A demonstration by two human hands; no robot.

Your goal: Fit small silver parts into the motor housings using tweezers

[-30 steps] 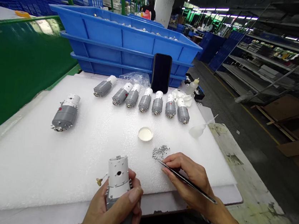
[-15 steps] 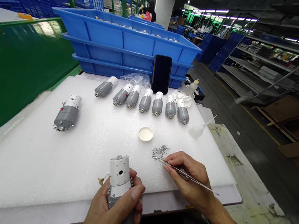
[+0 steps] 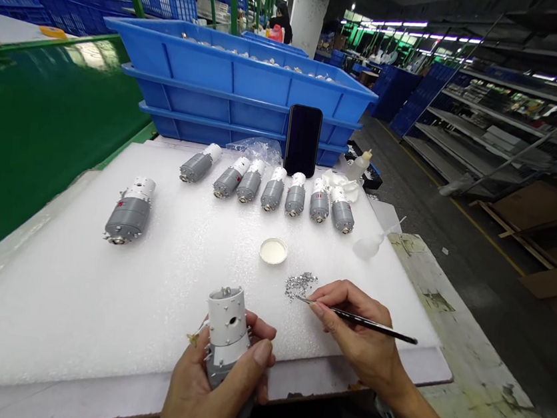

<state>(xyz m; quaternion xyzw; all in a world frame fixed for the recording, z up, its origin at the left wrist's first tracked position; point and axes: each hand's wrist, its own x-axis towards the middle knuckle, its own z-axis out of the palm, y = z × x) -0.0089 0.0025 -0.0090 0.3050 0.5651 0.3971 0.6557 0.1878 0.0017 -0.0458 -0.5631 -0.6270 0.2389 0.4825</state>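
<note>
My left hand is wrapped round a grey-and-white spacecraft-like model, its white open end up and tilted slightly. Small studs dot its sides, and a gold-coloured piece juts out at its left. My fingers cover much of the grey lower part. In my right hand is a pair of tweezers, pinched between thumb and fingers. Their tips are at the near edge of a pile of tiny silvery parts; whether they grip one is too small to tell. A shallow white dish lies just behind the pile.
Several similar models lie in a row at the back of the white foam sheet, one apart at left. Behind are a phone and stacked blue crates. A translucent dropper and a squeeze bottle are at right.
The tweezers have rolled in my right hand and now show a dark, narrow side instead of two separate arms. The model in my left hand has turned slightly.
</note>
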